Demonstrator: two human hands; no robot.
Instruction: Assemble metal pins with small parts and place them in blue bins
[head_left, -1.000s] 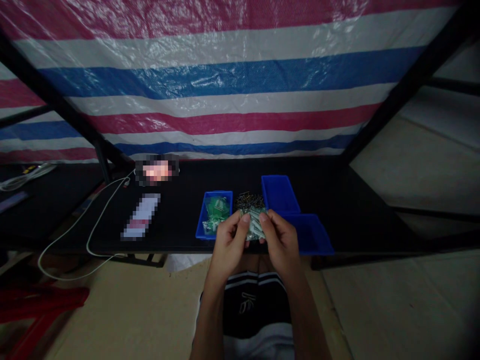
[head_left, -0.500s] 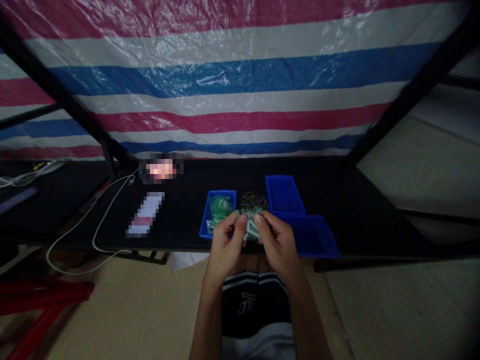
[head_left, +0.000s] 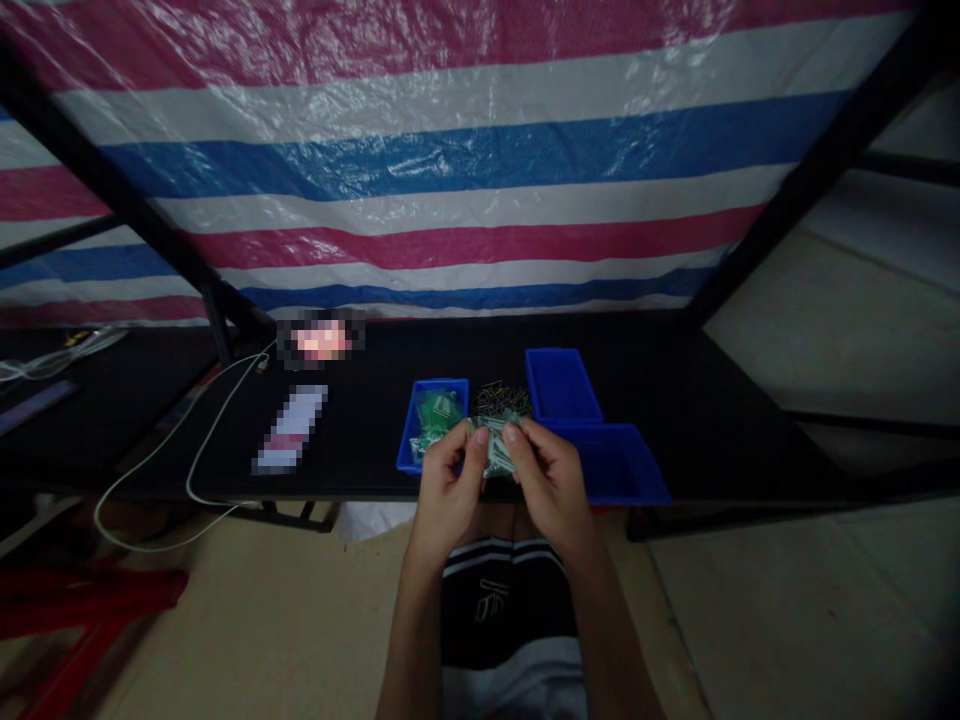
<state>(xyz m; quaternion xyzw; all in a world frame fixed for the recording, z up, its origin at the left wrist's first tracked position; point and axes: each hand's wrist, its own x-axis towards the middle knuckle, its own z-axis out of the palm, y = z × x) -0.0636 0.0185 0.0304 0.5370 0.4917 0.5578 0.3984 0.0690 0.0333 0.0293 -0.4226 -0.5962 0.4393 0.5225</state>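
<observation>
Between my two hands is a small clear plastic bag (head_left: 496, 450) with pale, long thin pieces inside. My left hand (head_left: 452, 480) pinches its left side, thumb on top. On the other side my right hand (head_left: 551, 478) grips the bag the same way, its thumb close to the left one. Just beyond the bag lies a loose pile of screws (head_left: 502, 398) on the black table. A blue tray (head_left: 406, 455) left of my hands holds several clear bags with green and pale contents (head_left: 438, 412).
Two more blue trays stand right of the pile, one farther back (head_left: 562, 385) and one near the table edge (head_left: 626, 465). A blurred-out flat object (head_left: 292, 430) and a white cable (head_left: 196, 455) lie to the left. Striped sheeting (head_left: 465, 160) hangs behind the black table (head_left: 720, 430).
The view has shifted slightly, so the trays sit a little farther left. Both hands keep hold of the bag, with hardly any change in grip.
</observation>
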